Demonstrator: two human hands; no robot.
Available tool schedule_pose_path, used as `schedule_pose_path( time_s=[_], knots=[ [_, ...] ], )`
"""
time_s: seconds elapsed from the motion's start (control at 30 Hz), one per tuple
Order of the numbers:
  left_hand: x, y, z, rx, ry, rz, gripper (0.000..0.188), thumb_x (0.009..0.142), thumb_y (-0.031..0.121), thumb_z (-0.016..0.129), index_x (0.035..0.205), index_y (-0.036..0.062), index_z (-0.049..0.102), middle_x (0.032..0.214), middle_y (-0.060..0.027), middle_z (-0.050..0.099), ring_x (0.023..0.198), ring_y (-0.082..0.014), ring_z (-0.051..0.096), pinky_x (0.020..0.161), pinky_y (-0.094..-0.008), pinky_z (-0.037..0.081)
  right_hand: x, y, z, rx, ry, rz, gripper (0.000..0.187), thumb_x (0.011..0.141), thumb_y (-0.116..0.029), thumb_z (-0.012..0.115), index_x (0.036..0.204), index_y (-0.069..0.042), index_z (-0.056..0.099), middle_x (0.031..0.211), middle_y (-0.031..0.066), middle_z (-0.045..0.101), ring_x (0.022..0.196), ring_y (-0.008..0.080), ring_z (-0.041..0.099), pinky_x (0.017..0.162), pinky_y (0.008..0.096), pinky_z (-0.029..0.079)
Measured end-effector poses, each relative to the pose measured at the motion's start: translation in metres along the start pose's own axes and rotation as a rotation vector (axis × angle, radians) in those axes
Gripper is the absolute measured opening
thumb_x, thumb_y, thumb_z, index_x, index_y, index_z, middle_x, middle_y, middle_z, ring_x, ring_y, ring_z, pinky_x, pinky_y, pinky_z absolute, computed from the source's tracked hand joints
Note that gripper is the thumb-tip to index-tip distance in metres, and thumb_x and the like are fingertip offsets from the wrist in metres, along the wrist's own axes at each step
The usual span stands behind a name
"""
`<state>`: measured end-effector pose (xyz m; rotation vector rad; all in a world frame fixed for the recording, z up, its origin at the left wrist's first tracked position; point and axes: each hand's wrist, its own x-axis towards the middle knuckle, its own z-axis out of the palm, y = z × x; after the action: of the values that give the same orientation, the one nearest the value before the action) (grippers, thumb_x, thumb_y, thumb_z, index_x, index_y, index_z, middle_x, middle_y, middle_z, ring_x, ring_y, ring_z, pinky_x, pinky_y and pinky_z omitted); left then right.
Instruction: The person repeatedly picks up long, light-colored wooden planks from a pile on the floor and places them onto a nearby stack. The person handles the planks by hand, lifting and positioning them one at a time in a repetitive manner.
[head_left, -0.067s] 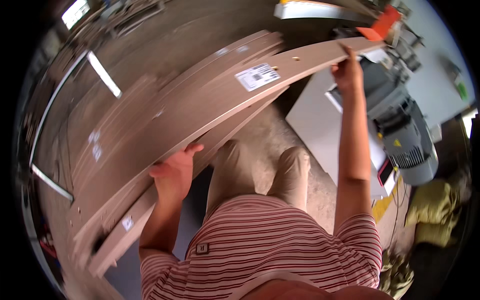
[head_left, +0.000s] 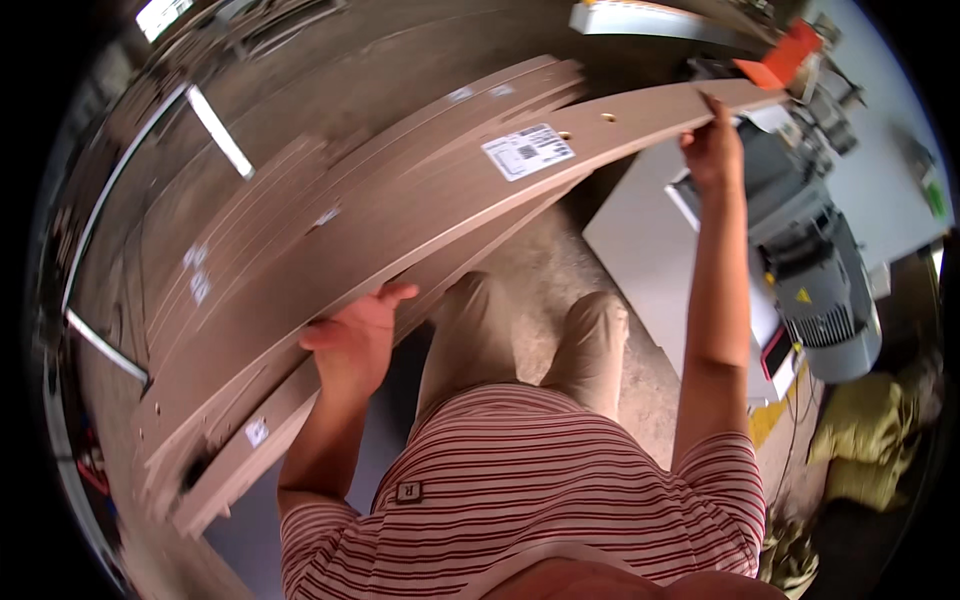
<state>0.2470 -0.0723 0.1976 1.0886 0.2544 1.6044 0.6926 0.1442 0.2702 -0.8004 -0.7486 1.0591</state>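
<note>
A long brown wooden board (head_left: 430,210), with a white printed label (head_left: 528,152) and small drilled holes, slants from the lower left to the upper right. My left hand (head_left: 355,335) is at its near edge, with the outer digits spread and the other fingers hidden by the board. Close to the far right end, my right hand (head_left: 715,158) grips the same board, its fingers curled around the near edge. Beneath and behind it lie several similar boards (head_left: 420,120), and another labelled board (head_left: 250,440) sits under its lower left part.
On the right, a grey motor-like machine (head_left: 815,290) stands on a white-topped table (head_left: 645,230), beside an orange guard (head_left: 785,58). Yellowish sacks (head_left: 865,430) lie at the lower right. A white metal frame (head_left: 220,135) rises at the left.
The view has shifted slightly, with the board's right end and my right hand appearing a little farther right and lower. Both hands keep their places on the board.
</note>
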Motion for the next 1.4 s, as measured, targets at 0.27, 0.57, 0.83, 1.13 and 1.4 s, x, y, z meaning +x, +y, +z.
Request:
schedule_pose_path(
  time_s=[0.27,0.57,0.83,1.13,1.4],
  knots=[
    [-0.003,0.003,0.062,0.343,-0.272,-0.332,0.080,0.084,0.005,0.071,0.147,0.0085,0.023,0.129,-0.0166,0.048,0.112,-0.0233,0.055,0.092,-0.0381,0.050,-0.027,0.011,-0.011,-0.045,-0.096,0.141,0.036,0.097,-0.032,0.055,0.115,-0.001,0.060,0.102,0.0084,0.067,0.080,0.0106,0.063,0.062,0.0176,0.051],
    [0.023,-0.019,0.071,0.109,-0.135,-0.156,0.054,0.099,0.040,0.049,0.130,-0.0047,0.044,0.132,-0.0203,0.049,0.118,-0.0283,0.055,0.095,-0.0408,0.048,-0.016,0.003,-0.026,-0.061,-0.185,0.185,0.031,0.098,-0.036,0.053,0.099,-0.006,0.060,0.073,0.0028,0.062,0.061,0.0089,0.055,0.049,0.0183,0.043],
    [0.002,0.011,0.049,0.149,0.124,-0.040,0.052,0.104,0.037,0.024,0.122,-0.0026,0.053,0.120,-0.0312,0.059,0.111,-0.0417,0.059,0.093,-0.0469,0.050,-0.046,0.002,0.006,-0.162,-0.227,0.019,0.064,0.094,-0.049,0.056,0.141,-0.007,0.042,0.082,0.0123,0.063,0.074,0.0229,0.068,0.062,0.0298,0.056],
    [-0.039,0.061,0.008,0.405,0.611,0.165,0.060,0.098,0.054,0.042,0.098,-0.0027,0.061,0.085,-0.0165,0.069,0.075,-0.0241,0.067,0.062,-0.0303,0.049,-0.044,-0.003,0.034,0.036,-0.043,0.156,0.030,0.092,-0.039,0.059,0.082,-0.012,0.054,0.073,0.0089,0.066,0.059,0.0201,0.066,0.049,0.0289,0.051],
    [-0.044,0.099,-0.005,0.392,0.963,0.455,0.045,0.097,0.039,0.047,0.108,-0.0029,0.058,0.067,-0.0078,0.056,0.056,-0.0149,0.048,0.059,-0.0263,0.040,-0.032,-0.004,0.029,0.034,0.004,0.120,0.031,0.094,-0.038,0.056,0.092,-0.007,0.056,0.073,0.0078,0.064,0.053,0.0179,0.061,0.047,0.0288,0.051]
  ],
)
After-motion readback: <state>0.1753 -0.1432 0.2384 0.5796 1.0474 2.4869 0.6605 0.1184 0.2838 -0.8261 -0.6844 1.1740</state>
